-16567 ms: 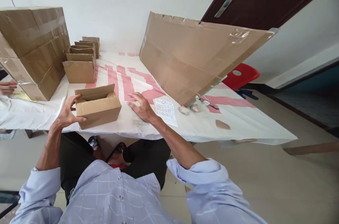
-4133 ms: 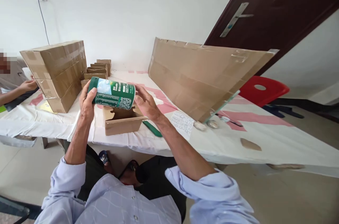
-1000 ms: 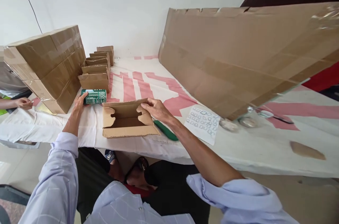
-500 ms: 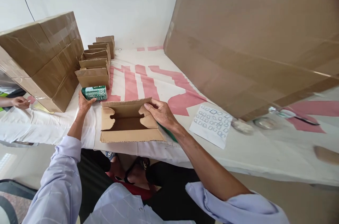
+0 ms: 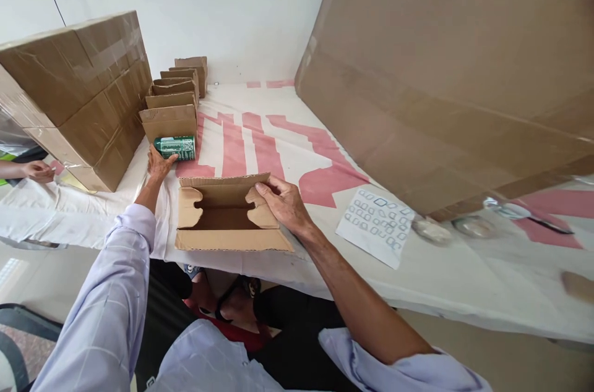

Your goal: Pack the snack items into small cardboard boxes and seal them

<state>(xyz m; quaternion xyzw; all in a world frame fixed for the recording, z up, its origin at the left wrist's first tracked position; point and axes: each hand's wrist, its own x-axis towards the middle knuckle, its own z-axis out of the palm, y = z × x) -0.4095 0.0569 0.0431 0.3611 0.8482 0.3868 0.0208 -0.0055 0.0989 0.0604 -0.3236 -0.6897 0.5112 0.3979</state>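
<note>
My left hand [image 5: 160,162] is closed around the end of a green drink can [image 5: 176,148] lying on its side. The can rests close against the front of a row of small cardboard boxes [image 5: 169,123]. Directly before me an open cardboard box [image 5: 234,240] sits at the table's near edge, its side flaps with rounded cut-outs folded inward. My right hand [image 5: 284,203] pinches the box's far right corner and flap, thumb inside and fingers outside. The part of the box floor that shows holds nothing.
A taped stack of brown cartons [image 5: 99,101] stands at the left, with another person's hand [image 5: 39,171] beside it. A large cardboard sheet [image 5: 440,83] leans at the right. Near it lie a paper with drawn shapes [image 5: 375,225], plastic-wrapped bundles [image 5: 431,231] and scissors [image 5: 524,211].
The view has tilted slightly. My left hand and the can sit a little farther away, nearer the box row. A green thing beside my right wrist no longer shows. My right hand keeps its grip.
</note>
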